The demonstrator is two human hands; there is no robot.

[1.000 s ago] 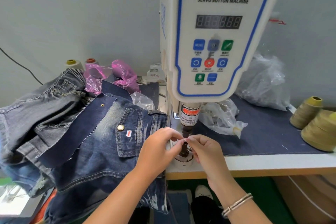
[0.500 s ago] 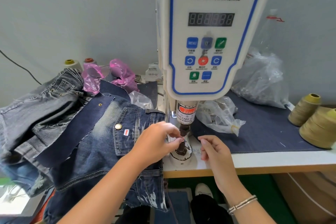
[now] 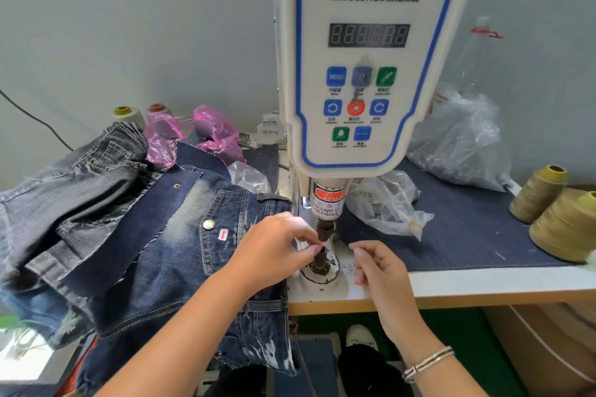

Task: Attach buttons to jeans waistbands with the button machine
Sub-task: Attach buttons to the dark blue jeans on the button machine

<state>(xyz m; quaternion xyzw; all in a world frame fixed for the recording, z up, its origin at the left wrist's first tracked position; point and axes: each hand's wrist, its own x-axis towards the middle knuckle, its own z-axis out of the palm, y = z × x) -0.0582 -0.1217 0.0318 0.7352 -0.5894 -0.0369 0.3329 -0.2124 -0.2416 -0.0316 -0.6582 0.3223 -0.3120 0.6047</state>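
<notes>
The white servo button machine (image 3: pixel 367 58) stands on the table, its dark upper punch (image 3: pixel 325 226) hanging above the lower die (image 3: pixel 319 264). My left hand (image 3: pixel 274 248) reaches in from the left, and its thumb and fingertips pinch a small button part right at the top of the die post; the part itself is barely visible. My right hand (image 3: pixel 377 267) hovers just right of the die with loosely curled fingers and nothing seen in it. Dark blue jeans (image 3: pixel 180 261) with a brass button (image 3: pixel 208 224) on a pocket lie left of the machine, under my left forearm.
More denim garments (image 3: pixel 64 187) are piled at the left. Clear plastic bags (image 3: pixel 383 203) (image 3: pixel 458 142) of small metal parts sit right of the machine on a denim mat. Two olive thread cones (image 3: pixel 538 193) stand at the far right, and a pink bag (image 3: pixel 213 132) lies behind the jeans.
My hands met at the die a second ago, both pinching there. My right hand has since drawn back to the right, while my left hand stays pinching at the die post.
</notes>
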